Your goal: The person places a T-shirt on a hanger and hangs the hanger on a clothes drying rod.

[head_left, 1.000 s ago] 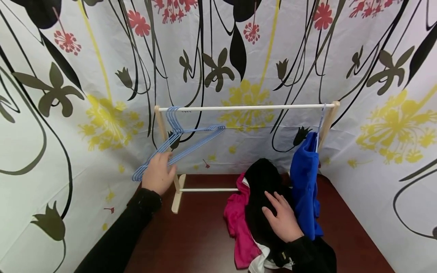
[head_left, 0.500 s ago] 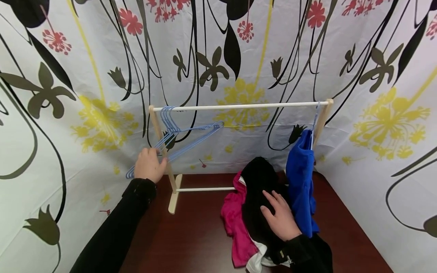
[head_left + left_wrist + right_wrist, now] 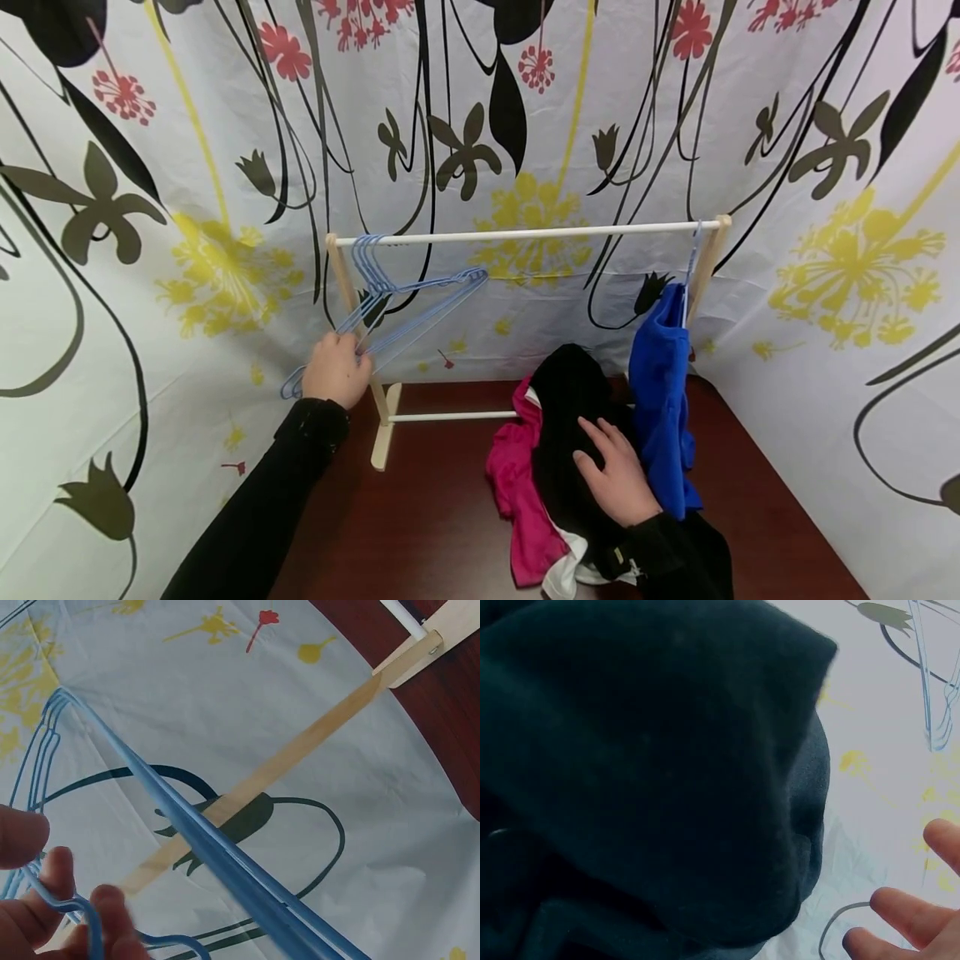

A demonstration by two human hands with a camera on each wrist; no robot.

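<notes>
My left hand (image 3: 337, 369) is at the near-left ends of several blue wire hangers (image 3: 420, 329), which hang together from the left end of the rack's top rail. In the left wrist view its fingertips (image 3: 56, 874) curl round the blue wire of a hanger, thumb opposite. My right hand (image 3: 617, 475) has its fingers spread over a black garment (image 3: 573, 417), which lies on the table; whether it touches the cloth I cannot tell. In the right wrist view, dark cloth (image 3: 645, 765) fills the left side, with the straight fingers (image 3: 911, 915) at lower right.
A blue garment (image 3: 662, 400) hangs on a hanger at the right end of the clothes rack (image 3: 525, 234). Pink cloth (image 3: 521, 500) and white cloth (image 3: 566, 567) lie under the black garment on the dark red table (image 3: 420, 508). A flower-patterned curtain (image 3: 480, 100) surrounds the table.
My left hand has closed round the hanger wire, and one hanger now stands slightly apart from the bunch. The right hand stays over the black garment. The head view has shifted slightly.
</notes>
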